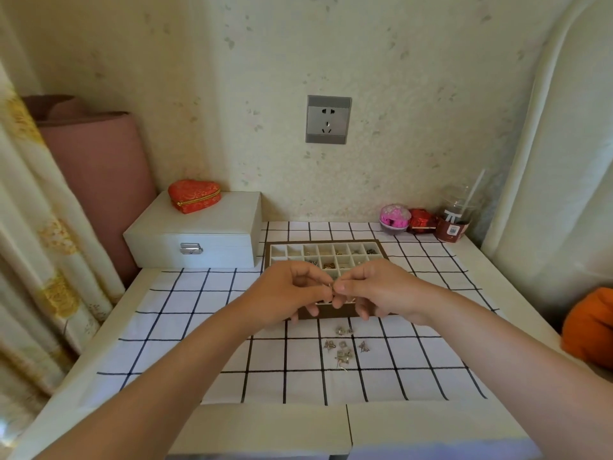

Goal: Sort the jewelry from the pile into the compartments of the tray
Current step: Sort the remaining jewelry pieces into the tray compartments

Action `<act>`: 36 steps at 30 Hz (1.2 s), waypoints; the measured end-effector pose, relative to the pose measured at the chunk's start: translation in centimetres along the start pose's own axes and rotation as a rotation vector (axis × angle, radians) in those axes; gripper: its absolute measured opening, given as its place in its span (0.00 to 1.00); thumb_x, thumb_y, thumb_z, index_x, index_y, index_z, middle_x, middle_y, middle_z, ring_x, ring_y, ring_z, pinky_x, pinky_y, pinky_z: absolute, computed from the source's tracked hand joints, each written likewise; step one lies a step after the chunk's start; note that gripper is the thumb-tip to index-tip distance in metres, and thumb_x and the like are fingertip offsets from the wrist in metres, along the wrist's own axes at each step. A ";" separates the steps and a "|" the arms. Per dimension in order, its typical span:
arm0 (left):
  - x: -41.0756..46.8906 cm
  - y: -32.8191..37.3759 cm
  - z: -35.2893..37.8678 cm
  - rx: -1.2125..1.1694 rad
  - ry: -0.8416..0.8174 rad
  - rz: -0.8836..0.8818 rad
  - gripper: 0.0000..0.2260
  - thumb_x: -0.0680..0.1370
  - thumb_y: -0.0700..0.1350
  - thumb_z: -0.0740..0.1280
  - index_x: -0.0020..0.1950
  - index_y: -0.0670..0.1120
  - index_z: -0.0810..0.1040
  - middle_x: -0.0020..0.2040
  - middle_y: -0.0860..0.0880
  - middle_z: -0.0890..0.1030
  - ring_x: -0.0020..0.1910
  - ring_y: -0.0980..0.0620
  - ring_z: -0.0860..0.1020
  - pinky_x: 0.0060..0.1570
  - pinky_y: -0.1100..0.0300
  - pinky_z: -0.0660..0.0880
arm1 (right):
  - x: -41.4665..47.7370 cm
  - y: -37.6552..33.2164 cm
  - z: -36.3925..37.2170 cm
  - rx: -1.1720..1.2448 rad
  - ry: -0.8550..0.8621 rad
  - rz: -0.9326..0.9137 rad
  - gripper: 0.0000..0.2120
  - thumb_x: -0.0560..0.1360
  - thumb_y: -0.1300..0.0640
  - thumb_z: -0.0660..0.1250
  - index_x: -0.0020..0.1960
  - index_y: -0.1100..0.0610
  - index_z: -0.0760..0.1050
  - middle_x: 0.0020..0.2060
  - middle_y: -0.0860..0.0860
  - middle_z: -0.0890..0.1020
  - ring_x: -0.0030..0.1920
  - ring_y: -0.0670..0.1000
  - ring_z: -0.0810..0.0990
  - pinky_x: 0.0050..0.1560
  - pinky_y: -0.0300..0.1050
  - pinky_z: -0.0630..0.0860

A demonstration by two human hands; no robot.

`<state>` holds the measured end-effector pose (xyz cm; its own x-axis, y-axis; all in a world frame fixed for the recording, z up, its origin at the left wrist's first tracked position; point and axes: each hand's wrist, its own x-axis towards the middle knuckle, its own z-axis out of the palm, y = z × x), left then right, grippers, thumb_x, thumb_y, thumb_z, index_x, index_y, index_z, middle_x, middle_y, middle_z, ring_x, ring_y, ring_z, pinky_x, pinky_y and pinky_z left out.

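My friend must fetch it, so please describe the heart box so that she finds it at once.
Below and left of the wall socket, a white case stands back left on the table. The heart box sits on its lid. It alone is heart-shaped, red with a gold seam; the other red thing lies far right, beside the cup.

White cloth gridded in black; brown-rimmed tray with cream cells; red heart-shaped box patterned gold.
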<state>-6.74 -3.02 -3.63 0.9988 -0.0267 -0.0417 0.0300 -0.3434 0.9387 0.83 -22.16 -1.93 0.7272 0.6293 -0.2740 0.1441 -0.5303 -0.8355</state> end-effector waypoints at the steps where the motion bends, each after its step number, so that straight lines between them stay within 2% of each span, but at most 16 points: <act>1: 0.0 0.1 -0.2 -0.026 0.015 0.008 0.06 0.77 0.45 0.72 0.53 0.49 0.83 0.45 0.50 0.86 0.38 0.53 0.83 0.30 0.62 0.74 | 0.1 -0.2 0.1 0.027 0.013 -0.005 0.08 0.80 0.51 0.67 0.52 0.53 0.83 0.44 0.48 0.87 0.31 0.46 0.76 0.28 0.35 0.66; 4: 0.4 0.5 -0.8 -0.135 0.097 -0.019 0.05 0.77 0.44 0.72 0.53 0.48 0.83 0.44 0.49 0.86 0.37 0.54 0.82 0.29 0.64 0.75 | 0.8 -1.0 0.4 0.106 0.086 -0.028 0.07 0.79 0.52 0.69 0.53 0.53 0.83 0.42 0.47 0.87 0.30 0.46 0.75 0.28 0.35 0.65; 8: 1.5 1.3 -2.1 -0.279 0.214 -0.099 0.06 0.76 0.44 0.73 0.53 0.47 0.83 0.44 0.50 0.87 0.38 0.54 0.83 0.29 0.65 0.75 | 2.0 -2.8 0.5 0.192 0.209 -0.116 0.08 0.74 0.56 0.75 0.53 0.53 0.84 0.34 0.45 0.84 0.27 0.45 0.75 0.27 0.35 0.67; 14: 3.4 2.4 -4.2 -0.369 0.260 -0.074 0.05 0.76 0.43 0.73 0.51 0.47 0.83 0.45 0.49 0.86 0.34 0.55 0.81 0.26 0.65 0.73 | 4.7 -5.2 0.2 0.235 0.347 -0.249 0.08 0.73 0.62 0.76 0.51 0.56 0.85 0.38 0.48 0.86 0.24 0.46 0.74 0.25 0.33 0.69; 18: 4.6 2.9 -5.7 -0.322 0.328 -0.050 0.06 0.75 0.44 0.74 0.51 0.46 0.83 0.45 0.48 0.86 0.32 0.54 0.80 0.26 0.65 0.71 | 6.7 -6.6 -0.5 0.072 0.419 -0.376 0.06 0.74 0.62 0.75 0.48 0.53 0.84 0.41 0.47 0.86 0.22 0.44 0.75 0.28 0.37 0.76; 21: 5.3 3.0 -6.5 -0.287 0.387 -0.054 0.07 0.74 0.44 0.74 0.51 0.45 0.83 0.43 0.48 0.86 0.30 0.55 0.79 0.26 0.65 0.71 | 8.0 -7.3 -0.8 -0.059 0.440 -0.461 0.03 0.74 0.62 0.75 0.47 0.55 0.85 0.41 0.49 0.85 0.23 0.40 0.75 0.28 0.35 0.74; 25: 6.1 2.8 -7.5 -0.269 0.413 -0.062 0.07 0.74 0.42 0.74 0.51 0.44 0.83 0.43 0.46 0.86 0.29 0.55 0.78 0.25 0.65 0.71 | 9.6 -7.7 -1.2 -0.164 0.419 -0.481 0.04 0.73 0.61 0.76 0.47 0.55 0.86 0.40 0.50 0.86 0.23 0.38 0.75 0.28 0.31 0.72; 30: 6.9 2.1 -8.4 -0.237 0.369 -0.085 0.07 0.77 0.41 0.71 0.55 0.44 0.82 0.44 0.47 0.87 0.33 0.54 0.80 0.26 0.65 0.74 | 12.3 -7.3 -1.8 -0.235 0.387 -0.484 0.02 0.74 0.58 0.75 0.45 0.51 0.86 0.39 0.48 0.86 0.23 0.41 0.75 0.32 0.35 0.75; 32: 6.8 1.3 -8.6 -0.131 0.328 -0.118 0.07 0.78 0.41 0.70 0.55 0.44 0.81 0.45 0.46 0.86 0.34 0.54 0.81 0.28 0.65 0.76 | 13.3 -7.0 -1.8 -0.259 0.372 -0.459 0.02 0.75 0.57 0.74 0.45 0.51 0.85 0.40 0.47 0.85 0.23 0.39 0.76 0.32 0.35 0.75; 36: 6.0 -1.3 -8.3 0.391 0.276 -0.220 0.05 0.79 0.42 0.67 0.51 0.46 0.82 0.42 0.47 0.85 0.34 0.54 0.83 0.33 0.61 0.79 | 14.6 -5.5 -0.8 -0.320 0.305 -0.374 0.01 0.76 0.56 0.73 0.47 0.53 0.84 0.42 0.44 0.84 0.27 0.33 0.77 0.35 0.32 0.70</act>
<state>-0.42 5.03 -2.32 0.9451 0.3162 -0.0825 0.2764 -0.6390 0.7178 11.17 -10.53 -0.95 0.7418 0.6397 0.2013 0.5895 -0.4788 -0.6506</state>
